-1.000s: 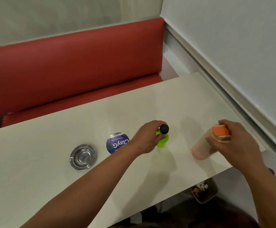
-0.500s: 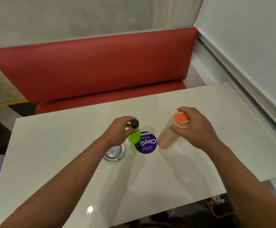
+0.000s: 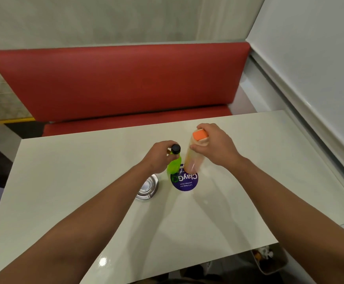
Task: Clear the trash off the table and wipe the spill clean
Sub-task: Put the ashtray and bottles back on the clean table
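My left hand (image 3: 159, 156) grips the neck of a small green bottle (image 3: 174, 165) with a black cap. Beside it, my right hand (image 3: 215, 146) grips the upper part of a taller pale orange bottle (image 3: 193, 160) with an orange cap. Both bottles are upright near the middle of the cream table (image 3: 64, 181), close together, over the far edge of a round purple sticker (image 3: 185, 182). Whether their bases touch the table I cannot tell. No spill shows on the table.
A round metal ashtray (image 3: 147, 187) sits by my left wrist. A red bench seat (image 3: 126, 83) runs behind the table, and a white wall ledge (image 3: 302, 111) lines the right side. A bin with trash (image 3: 269, 261) stands under the table's near right edge.
Both hands have brought the bottles left and closer together, from the table's right part to over the purple sticker. The view has swung left.
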